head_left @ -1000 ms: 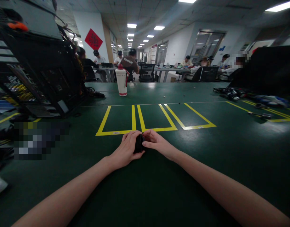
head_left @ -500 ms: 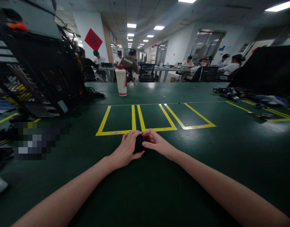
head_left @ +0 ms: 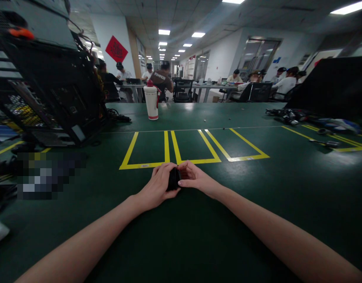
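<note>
A small, rounded black object (head_left: 174, 179) is held between my two hands, low over the green table (head_left: 181, 236); its exact kind does not show. My left hand (head_left: 158, 182) wraps round its left side, thumb at the near edge and fingers over the far side. From the right, my right hand (head_left: 195, 179) closes on it with curled fingers, the thumb tip at its right edge. Parts of the object are hidden behind the fingers. Just beyond the hands, yellow tape (head_left: 145, 166) marks out several boxes on the table top.
An opened black computer case (head_left: 63, 90) stands at the left, with cables beside it. A white tumbler with a red lid (head_left: 151, 102) is at the back. Cables and small parts (head_left: 288, 116) lie at the right by a large black panel (head_left: 331, 86). Several people sit at farther tables.
My right thumb and fingers have shifted slightly on the black object, and a little more of its right side shows. My left hand stays in place.
</note>
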### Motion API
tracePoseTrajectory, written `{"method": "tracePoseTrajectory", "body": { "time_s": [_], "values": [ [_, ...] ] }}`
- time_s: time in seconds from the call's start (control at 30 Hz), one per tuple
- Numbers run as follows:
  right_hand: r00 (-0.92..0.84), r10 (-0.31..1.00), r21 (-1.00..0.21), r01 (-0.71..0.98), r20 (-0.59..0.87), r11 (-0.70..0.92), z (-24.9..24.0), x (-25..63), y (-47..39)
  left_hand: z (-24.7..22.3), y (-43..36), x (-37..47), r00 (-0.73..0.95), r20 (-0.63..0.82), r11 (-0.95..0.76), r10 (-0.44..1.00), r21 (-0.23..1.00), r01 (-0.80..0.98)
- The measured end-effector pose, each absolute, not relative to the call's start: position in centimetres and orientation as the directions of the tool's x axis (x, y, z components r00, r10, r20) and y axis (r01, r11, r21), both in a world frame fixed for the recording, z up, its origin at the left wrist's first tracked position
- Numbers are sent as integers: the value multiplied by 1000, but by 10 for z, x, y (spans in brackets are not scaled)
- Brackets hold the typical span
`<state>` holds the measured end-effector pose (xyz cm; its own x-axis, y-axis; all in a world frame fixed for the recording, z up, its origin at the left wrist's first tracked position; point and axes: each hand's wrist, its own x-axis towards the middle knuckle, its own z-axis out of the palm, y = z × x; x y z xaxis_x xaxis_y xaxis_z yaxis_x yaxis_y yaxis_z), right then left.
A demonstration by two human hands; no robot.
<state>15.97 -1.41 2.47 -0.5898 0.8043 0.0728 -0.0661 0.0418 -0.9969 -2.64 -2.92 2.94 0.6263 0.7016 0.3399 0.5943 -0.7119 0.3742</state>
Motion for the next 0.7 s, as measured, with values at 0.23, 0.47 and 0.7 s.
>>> {"method": "tracePoseTrajectory", "body": {
  "time_s": [0.23, 0.47, 0.7],
  "values": [
    [-534, 845, -999, -49, 33, 8, 24, 157, -15, 27, -28, -27, 622, 355, -716, 698, 379, 586],
    [-577, 817, -999, -33, 6, -16, 25, 159, -14, 30, -30, -27, 621, 342, -708, 705, 386, 591],
    [-595, 798, -995, -85, 95, 55, 15, 158, -10, 28, -29, -27, 616, 347, -706, 708, 394, 589]
  ]
}}
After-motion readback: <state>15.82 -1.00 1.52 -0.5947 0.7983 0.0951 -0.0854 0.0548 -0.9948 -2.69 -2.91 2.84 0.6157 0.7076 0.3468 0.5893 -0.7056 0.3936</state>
